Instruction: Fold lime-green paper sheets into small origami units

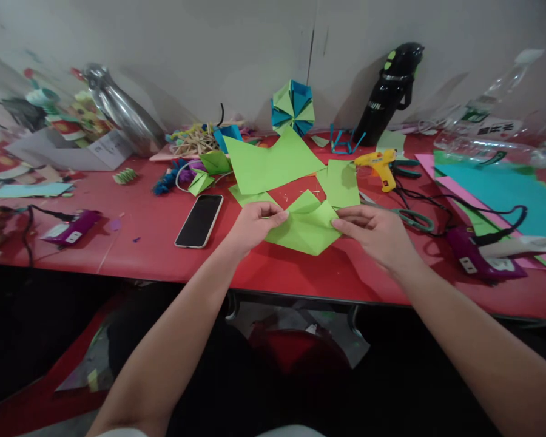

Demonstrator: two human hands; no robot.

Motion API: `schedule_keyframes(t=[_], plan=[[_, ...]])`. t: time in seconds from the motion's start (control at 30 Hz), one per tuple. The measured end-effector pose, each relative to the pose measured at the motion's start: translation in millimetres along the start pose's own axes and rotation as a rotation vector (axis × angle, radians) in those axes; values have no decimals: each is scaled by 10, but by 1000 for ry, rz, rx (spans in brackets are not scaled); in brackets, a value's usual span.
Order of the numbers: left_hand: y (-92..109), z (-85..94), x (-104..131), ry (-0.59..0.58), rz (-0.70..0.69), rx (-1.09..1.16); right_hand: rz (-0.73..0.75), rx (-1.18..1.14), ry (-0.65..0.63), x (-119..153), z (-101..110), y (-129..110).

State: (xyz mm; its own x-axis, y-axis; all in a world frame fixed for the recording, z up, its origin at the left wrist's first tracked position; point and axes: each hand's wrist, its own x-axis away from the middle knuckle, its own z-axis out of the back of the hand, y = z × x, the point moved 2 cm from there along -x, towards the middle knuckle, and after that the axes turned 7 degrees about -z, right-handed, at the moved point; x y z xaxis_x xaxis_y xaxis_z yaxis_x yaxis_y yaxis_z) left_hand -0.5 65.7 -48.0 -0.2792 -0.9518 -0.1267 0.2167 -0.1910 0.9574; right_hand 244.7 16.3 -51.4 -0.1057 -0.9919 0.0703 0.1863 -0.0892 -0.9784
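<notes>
"In the head view, what are the hands doing?"

"Both grasp one thing: the left hand (260, 223) pinches the left side of the folded paper (307, 233), the right hand (374, 233) its right edge."

"And where is that paper?"

"Near the front edge of the red table (141, 255) — between the hands, with more green sheets (270, 167) just behind."

"What lies around?"

"The phone (199, 221) is left of the left hand — the yellow glue gun (379, 166) sits beyond the right, and the paper ball (293, 109) stands by the wall (236, 54)."

Black flask (388, 97): letters ending "WN"; clear bottle (491, 128): characters too blurred.
</notes>
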Motion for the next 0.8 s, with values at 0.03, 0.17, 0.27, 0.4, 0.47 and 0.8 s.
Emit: schedule_keyframes(t=[0.03, 0.17, 0.27, 0.4, 0.47, 0.8], plan=[[-8, 1, 4, 12, 1, 2, 11, 1, 15, 0, 5, 4], [15, -1, 34, 12, -33, -20, 10, -45, -29, 4, 2, -12], [61, -32, 66, -51, -69, -42, -28, -54, -108, 16, -26, -24], [97, -88, 105, -91, -84, -46, -27, -7, -28, 29, -42, 8], [96, -105, 117, -76, -68, -55, -4, -31, 20, 36, -47, 27], [60, -138, 127, -33, 4, -39, 63, 94, 156, 72, -56, 28]])
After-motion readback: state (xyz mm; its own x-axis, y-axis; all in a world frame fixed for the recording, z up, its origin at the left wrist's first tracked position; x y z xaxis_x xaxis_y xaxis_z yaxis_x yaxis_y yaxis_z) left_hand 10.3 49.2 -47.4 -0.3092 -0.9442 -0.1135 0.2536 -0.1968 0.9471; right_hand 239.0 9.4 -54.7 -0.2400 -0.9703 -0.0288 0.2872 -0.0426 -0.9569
